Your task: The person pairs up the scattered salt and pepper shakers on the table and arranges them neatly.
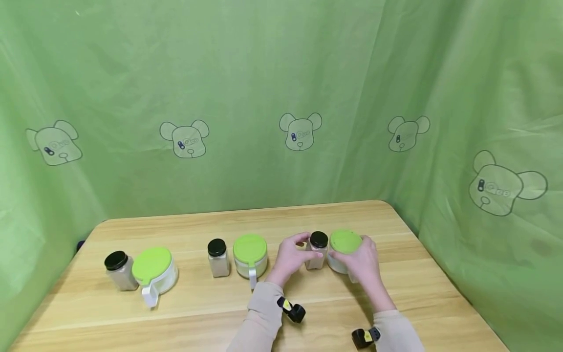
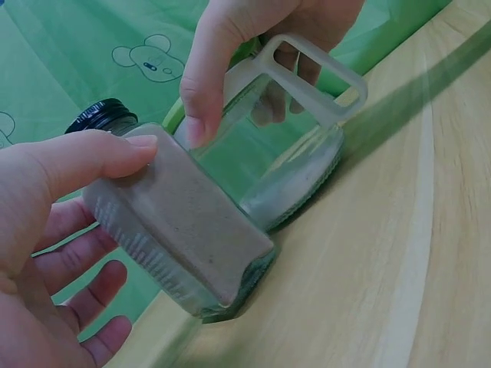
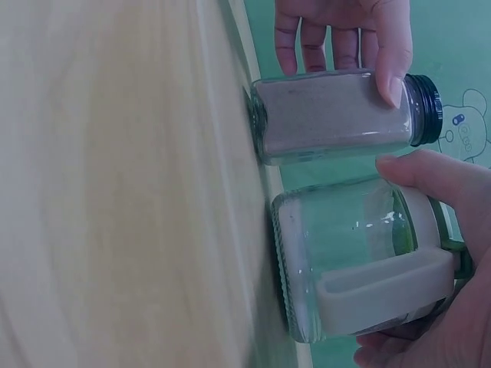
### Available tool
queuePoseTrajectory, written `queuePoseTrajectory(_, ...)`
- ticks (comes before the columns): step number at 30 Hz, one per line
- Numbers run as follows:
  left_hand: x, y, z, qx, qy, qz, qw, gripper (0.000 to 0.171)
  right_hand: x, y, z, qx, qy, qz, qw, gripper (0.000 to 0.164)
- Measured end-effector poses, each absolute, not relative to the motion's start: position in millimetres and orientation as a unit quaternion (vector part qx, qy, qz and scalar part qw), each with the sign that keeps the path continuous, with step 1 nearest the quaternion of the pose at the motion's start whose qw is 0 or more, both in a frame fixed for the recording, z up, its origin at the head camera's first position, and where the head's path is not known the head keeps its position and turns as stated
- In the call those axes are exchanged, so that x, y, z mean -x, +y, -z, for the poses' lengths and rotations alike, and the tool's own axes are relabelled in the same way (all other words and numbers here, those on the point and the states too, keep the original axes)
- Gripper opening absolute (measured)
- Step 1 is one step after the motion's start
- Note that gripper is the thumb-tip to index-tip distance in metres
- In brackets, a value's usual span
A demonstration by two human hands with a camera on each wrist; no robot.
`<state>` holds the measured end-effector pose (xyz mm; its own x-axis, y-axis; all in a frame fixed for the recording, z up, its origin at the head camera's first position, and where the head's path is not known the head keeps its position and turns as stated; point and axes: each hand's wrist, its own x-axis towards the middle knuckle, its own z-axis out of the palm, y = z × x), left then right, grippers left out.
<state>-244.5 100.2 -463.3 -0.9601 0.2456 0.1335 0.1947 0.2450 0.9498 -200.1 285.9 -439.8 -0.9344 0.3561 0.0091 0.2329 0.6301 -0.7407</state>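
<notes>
My left hand holds a square glass spice jar with a black screw lid and greyish powder inside. Its thumb lies across the jar's face below the lid, while the lower fingers spread loosely. Just to the right, my right hand grips a round glass seasoning pot with a green lid and a pale handle. Thumb and fingers span the pot's upper sides; some fingertips are hidden behind it. Both containers stand upright side by side on the wooden table, the pot holding a shallow white layer.
A second black-lidded jar and green-lidded pot stand left of my hands. Another jar and pot are at the far left, that pot's handle angled toward the front. A green curtain surrounds the table's back and sides.
</notes>
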Motion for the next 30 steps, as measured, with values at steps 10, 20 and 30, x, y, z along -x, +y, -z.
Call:
queuePoseTrajectory(10,246.1,96.6,462.9,-0.133,0.781,-0.608,0.055,0.062,199.3,282.7,441.5,0.165,-0.903,-0.388,0.078,0.107)
queuePoseTrajectory(20,244.9,93.2,456.6,-0.150,0.776,-0.610,0.061,0.055,200.1,282.3,442.4,0.164,-0.908,-0.377,0.080,0.107)
queuePoseTrajectory(30,246.9,94.2,454.8,-0.152,0.790,-0.591,0.069,0.055,201.9,279.9,443.1,0.164,-0.912,-0.368,0.079,0.108)
